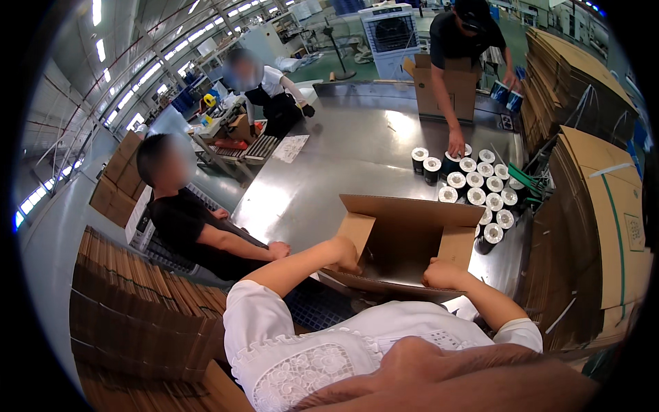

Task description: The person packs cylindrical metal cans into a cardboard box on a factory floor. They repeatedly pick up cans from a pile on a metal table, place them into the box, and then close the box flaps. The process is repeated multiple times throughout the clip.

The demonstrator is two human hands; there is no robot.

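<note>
Our open brown card box (405, 242) sits on the flat, shiny metal table (357, 144) beside round, white-topped things (474, 180). Our left hand (344, 257) dips inside, our right hand (443, 274) curls by the near rim, fingers bent; tips hide, so we can't tell their grip

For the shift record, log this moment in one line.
Left hand: at left end of open cardboard box; right hand: at its near-right corner; beyond box, rightward: pale-topped dark cylinders on metal table
</note>
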